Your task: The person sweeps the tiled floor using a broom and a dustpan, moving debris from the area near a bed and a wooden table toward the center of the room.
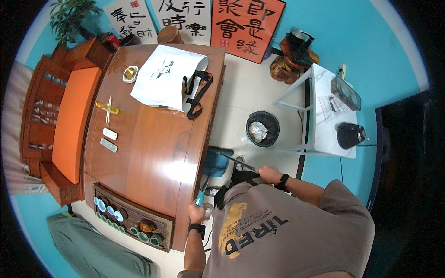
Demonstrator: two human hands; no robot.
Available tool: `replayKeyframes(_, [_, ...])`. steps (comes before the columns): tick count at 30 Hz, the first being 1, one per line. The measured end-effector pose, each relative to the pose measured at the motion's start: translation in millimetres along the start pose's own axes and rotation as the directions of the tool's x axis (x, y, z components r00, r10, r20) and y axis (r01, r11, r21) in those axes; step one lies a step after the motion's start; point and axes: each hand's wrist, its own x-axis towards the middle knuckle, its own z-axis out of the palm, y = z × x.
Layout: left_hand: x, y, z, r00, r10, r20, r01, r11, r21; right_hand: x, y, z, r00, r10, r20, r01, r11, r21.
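Observation:
My left hand (pixel 197 213) is closed round the teal handle of a blue dustpan (pixel 215 166), which is low beside the table's right edge. In my right hand (pixel 270 174) is the long dark handle of a broom (pixel 241 163). Its dark bristles (pixel 220 150) lie at the dustpan's far edge, partly hidden by the table. I cannot make out any sweepings in the pan. Beside my left hand shows a pale round thing (pixel 208 211) too unclear to name. My shoe (pixel 238 162) is near the broom handle.
A black waste bin (pixel 263 129) with crumpled foil stands ahead on the tiled floor. Left is a wooden table (pixel 153 143) bearing a white bag (pixel 167 76), remotes and a tea tray (pixel 134 217). A white side table (pixel 324 120) with a black kettle (pixel 350 135) stands right.

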Motion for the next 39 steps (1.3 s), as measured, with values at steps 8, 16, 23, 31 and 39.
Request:
replayKeyframes(8, [3, -8, -6, 0.996, 0.048, 0.073, -0.031, 0.976, -0.217, -88, 30, 21, 0.900, 0.432, -0.057, -0.398, 0.868, 0.298])
replayKeyframes(16, [3, 0, -6, 0.966, -0.108, 0.236, 0.189, 0.915, -0.356, -156, 56, 45, 0.802, 0.595, 0.043, -0.577, 0.755, 0.311])
replayKeyframes(23, [-1, 2, -8, 0.993, 0.084, 0.085, -0.068, 0.982, -0.177, -160, 48, 47, 0.745, 0.666, -0.027, -0.608, 0.696, 0.382])
replayKeyframes(31, [-8, 15, -11, 0.990, 0.106, 0.094, -0.073, 0.948, -0.310, -101, 33, 43, 0.749, 0.575, -0.329, -0.318, 0.748, 0.583])
replayKeyframes(39, [-24, 38, -26, 0.995, -0.018, 0.098, 0.027, 0.995, -0.092, -67, 33, 11, 0.745, 0.660, -0.091, -0.393, 0.545, 0.740])
